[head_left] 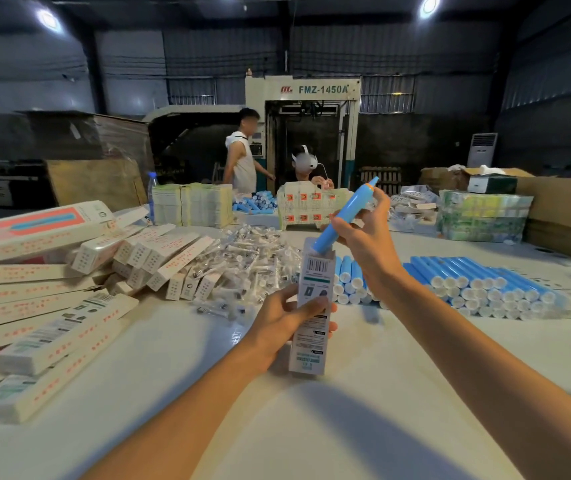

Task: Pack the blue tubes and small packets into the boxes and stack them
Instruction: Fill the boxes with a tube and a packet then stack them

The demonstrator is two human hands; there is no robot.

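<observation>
An upright box (317,268) is being gripped round its middle by the left hand (279,327), just above the table (346,393). A blue tube (358,200) is being held clamped in the right hand (363,240), tilted, with its lower end entering the box's open top. More tubes (478,282) are lying stacked at right, small packets (242,258) are lying heaped behind, and further boxes (52,306) are lying piled at left.
</observation>
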